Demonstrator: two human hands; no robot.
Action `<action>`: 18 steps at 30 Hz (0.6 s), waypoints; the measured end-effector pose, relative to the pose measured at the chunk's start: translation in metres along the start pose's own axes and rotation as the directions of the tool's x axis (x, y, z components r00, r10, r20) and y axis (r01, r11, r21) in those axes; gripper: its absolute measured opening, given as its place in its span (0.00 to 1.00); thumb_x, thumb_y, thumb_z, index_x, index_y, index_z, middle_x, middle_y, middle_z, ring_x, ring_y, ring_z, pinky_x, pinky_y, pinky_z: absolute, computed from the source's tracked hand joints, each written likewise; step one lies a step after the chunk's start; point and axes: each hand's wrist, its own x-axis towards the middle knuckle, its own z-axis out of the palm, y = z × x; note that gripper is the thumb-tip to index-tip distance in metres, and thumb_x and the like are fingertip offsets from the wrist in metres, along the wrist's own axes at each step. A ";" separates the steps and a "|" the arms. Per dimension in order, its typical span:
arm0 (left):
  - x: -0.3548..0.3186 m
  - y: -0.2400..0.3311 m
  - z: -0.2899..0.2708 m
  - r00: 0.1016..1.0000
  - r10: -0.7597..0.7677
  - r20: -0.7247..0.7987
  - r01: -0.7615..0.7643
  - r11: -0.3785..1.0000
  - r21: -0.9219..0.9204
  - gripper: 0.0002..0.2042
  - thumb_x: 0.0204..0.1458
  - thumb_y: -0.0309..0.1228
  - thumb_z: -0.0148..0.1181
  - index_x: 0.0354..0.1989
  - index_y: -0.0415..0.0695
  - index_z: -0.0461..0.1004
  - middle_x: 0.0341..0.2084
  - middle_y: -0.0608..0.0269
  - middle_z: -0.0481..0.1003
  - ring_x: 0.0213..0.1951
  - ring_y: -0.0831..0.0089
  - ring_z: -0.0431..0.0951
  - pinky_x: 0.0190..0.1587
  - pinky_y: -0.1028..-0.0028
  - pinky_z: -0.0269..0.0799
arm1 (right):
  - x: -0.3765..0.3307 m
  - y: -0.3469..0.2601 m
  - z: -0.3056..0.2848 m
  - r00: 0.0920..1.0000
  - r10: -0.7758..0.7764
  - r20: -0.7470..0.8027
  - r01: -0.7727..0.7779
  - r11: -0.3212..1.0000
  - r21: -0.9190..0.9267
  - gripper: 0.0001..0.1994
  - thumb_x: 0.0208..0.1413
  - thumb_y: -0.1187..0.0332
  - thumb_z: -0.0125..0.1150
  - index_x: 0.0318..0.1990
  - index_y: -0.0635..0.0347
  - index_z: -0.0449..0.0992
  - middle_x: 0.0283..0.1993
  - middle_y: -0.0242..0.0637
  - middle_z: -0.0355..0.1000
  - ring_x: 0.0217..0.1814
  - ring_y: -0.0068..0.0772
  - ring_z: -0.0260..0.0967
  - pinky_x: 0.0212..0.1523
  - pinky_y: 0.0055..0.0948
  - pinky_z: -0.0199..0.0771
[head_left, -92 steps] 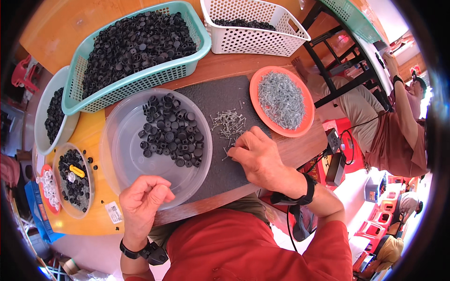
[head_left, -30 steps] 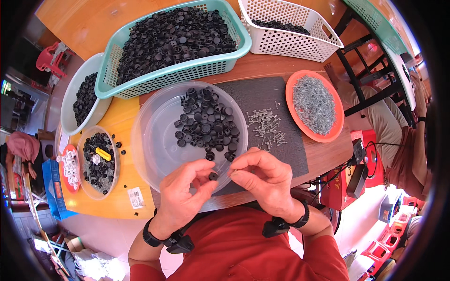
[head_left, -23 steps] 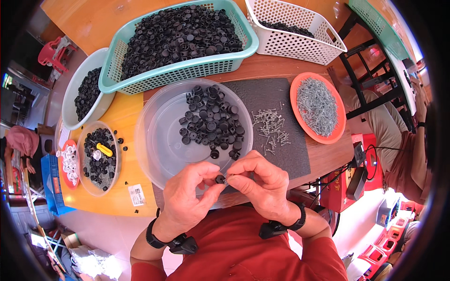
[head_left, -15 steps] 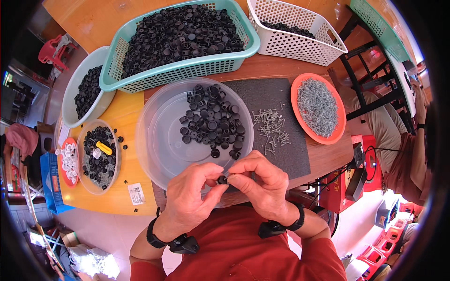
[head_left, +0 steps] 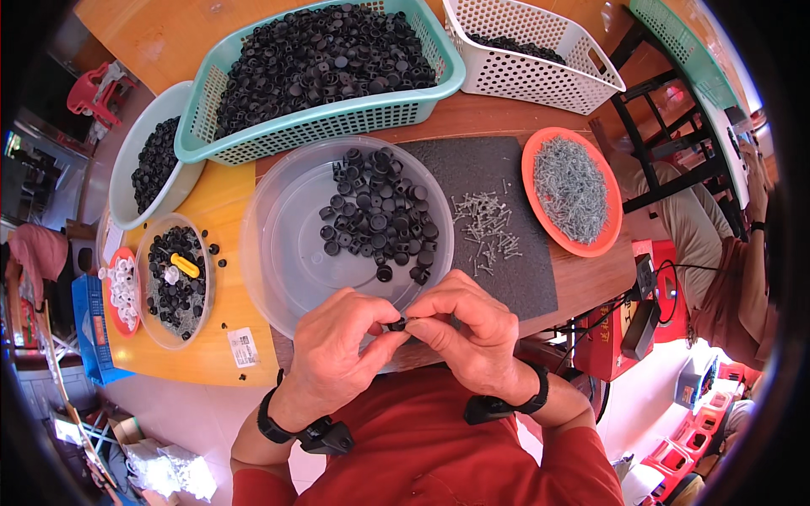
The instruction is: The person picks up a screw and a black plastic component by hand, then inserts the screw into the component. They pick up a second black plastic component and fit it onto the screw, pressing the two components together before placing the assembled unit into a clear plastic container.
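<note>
A brown wooden table (head_left: 591, 274) fills the scene beyond a person's fingertips, its mint-green basket (head_left: 325, 128) of black parts (head_left: 333, 67) standing between 11 and 12 o'clock. A clear round tub (head_left: 291, 240), partly filled, sits at 11; a dark mat (head_left: 531, 282) lies toward 1, an orange plate (head_left: 582, 250) of screws toward 2. The left hand (head_left: 337, 341), narrowed, holds a small black cap (head_left: 396, 325) by the tub's 5 o'clock rim. The right hand (head_left: 468, 333) pinches closed at the cap's 3 o'clock side; anything gripped there is too small to tell. Loose screws (head_left: 489, 228) scatter the mat.
</note>
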 end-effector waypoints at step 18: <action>-0.016 -0.008 0.012 0.935 -0.340 -0.098 0.208 0.752 -0.625 0.10 0.43 0.22 0.68 0.34 0.37 0.76 0.30 0.61 0.75 0.33 0.75 0.74 0.38 0.78 0.70 | 0.000 -0.002 0.009 0.996 -0.068 -0.052 0.069 0.998 0.010 0.08 0.42 0.81 0.64 0.32 0.65 0.74 0.28 0.38 0.72 0.28 0.35 0.66 0.29 0.30 0.66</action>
